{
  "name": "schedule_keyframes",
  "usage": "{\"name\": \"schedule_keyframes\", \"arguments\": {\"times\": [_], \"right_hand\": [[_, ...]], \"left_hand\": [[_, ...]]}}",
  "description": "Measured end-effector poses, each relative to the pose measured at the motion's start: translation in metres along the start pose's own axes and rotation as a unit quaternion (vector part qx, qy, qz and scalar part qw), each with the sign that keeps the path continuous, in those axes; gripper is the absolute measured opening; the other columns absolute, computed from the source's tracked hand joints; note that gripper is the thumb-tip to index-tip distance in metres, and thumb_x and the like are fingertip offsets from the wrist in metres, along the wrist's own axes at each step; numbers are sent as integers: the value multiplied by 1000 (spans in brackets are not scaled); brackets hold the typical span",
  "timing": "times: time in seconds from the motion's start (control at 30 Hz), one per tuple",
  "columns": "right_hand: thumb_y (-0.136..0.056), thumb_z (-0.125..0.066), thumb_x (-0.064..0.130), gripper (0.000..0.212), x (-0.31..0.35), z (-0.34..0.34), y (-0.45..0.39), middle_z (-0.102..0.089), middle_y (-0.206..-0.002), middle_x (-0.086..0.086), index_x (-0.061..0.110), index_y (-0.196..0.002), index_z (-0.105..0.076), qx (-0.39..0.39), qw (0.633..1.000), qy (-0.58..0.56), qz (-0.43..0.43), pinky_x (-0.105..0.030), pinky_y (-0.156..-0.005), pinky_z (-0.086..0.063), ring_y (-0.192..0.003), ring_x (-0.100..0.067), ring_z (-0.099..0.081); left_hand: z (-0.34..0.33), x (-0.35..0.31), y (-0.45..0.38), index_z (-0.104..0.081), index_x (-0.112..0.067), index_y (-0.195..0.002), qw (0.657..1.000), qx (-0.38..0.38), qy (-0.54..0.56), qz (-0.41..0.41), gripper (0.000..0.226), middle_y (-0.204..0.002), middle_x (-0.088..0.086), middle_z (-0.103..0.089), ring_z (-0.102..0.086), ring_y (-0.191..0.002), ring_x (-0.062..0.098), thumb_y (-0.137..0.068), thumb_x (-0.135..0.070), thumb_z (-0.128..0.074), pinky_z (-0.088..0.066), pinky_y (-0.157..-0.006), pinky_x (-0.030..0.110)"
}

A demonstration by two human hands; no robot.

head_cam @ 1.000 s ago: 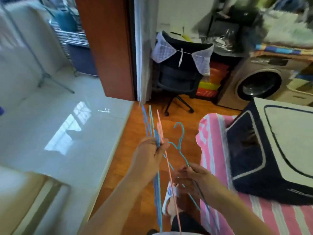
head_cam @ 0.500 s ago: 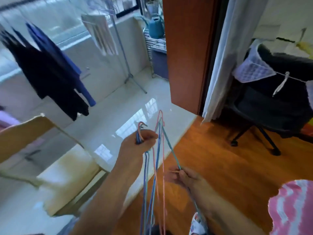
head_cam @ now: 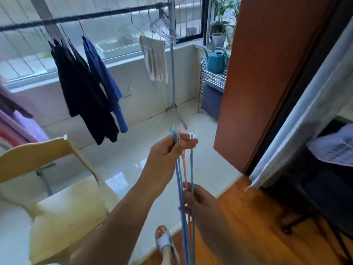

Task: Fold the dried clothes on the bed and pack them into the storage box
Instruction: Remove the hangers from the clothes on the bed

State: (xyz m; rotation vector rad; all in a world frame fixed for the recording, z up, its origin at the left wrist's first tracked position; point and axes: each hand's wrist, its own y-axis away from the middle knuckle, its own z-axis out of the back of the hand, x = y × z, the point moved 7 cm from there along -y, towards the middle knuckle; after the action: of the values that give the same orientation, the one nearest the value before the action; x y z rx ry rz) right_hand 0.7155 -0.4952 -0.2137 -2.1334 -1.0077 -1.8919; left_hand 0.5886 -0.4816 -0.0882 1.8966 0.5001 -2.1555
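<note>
My left hand (head_cam: 168, 152) grips the hooks of several thin plastic hangers (head_cam: 184, 173), blue, teal and pink, which hang straight down. Lower on the bundle, my right hand (head_cam: 196, 197) pinches the same hangers. No clothes are on these hangers. Ahead stands a drying rack (head_cam: 86, 16) with dark garments (head_cam: 80, 88) and a blue garment (head_cam: 107, 83) hanging from its rail, plus a beige towel (head_cam: 155, 60) and several bare hangers (head_cam: 162, 29). The bed and the storage box are out of view.
A pale wooden chair (head_cam: 47, 180) stands at the left. A brown door panel (head_cam: 263, 83) and a white curtain (head_cam: 305, 119) stand at the right, with a dark office chair (head_cam: 313, 188) behind. A teal watering can (head_cam: 216, 61) sits on a metal shelf. My sandalled foot (head_cam: 164, 240) is on the threshold.
The view has swung left from the bed and storage box toward the balcony. Both hands have gathered the hangers into one tight bundle, and my left hand has risen.
</note>
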Motion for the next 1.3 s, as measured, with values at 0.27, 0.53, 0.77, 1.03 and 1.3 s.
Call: {"name": "schedule_keyframes", "arguments": {"times": [0.27, 0.53, 0.77, 1.03, 1.3], "right_hand": [[-107, -43, 20, 24, 68, -26, -156, -75, -103, -10, 14, -117, -64, -27, 999, -26, 20, -50, -85, -60, -91, -36, -73], [-108, -38, 21, 27, 125, -86, -283, -74, -107, -11, 21, -126, -58, 49, 999, 7, -4, -44, -68, -61, -85, -41, -72], [-104, -48, 21, 23, 139, -134, -416, -74, -104, -14, 19, -125, -57, 116, 991, 39, -48, -34, -54, -56, -77, -42, -71], [-100, -55, 10, 22, 213, -179, -620, -72, -102, -21, 0, -120, -56, 246, 967, 23, -59, -35, -54, -53, -73, -37, -69], [-99, -56, 3, 17, 370, -258, -818, -74, -102, -17, -4, -115, -57, 316, 945, 79, 2, -33, -52, -54, -68, -29, -70]], "left_hand": [[77, 40, -136, -73, -20, -103, 989, -123, 80, 18, 15, -89, -2, -74, -71, -88, 15, -96, -29, -64, -57, -88, 29], [143, 45, -266, -75, -17, -109, 987, -98, 110, 61, 21, -100, -3, -77, -71, -99, 11, -98, -27, -62, -52, -92, 28], [200, 69, -385, -71, -17, -114, 985, -117, 108, 73, 17, -106, -10, -77, -70, -103, 1, -101, -17, -59, -48, -94, 21], [284, 88, -580, -71, -19, -111, 980, -196, 3, 44, 16, -106, -7, -77, -71, -104, 8, -102, -13, -59, -53, -102, 34], [402, 32, -786, -72, -24, -99, 955, -280, -90, 27, 18, -98, 2, -78, -73, -97, 23, -92, -7, -70, -56, -96, 53]]}}
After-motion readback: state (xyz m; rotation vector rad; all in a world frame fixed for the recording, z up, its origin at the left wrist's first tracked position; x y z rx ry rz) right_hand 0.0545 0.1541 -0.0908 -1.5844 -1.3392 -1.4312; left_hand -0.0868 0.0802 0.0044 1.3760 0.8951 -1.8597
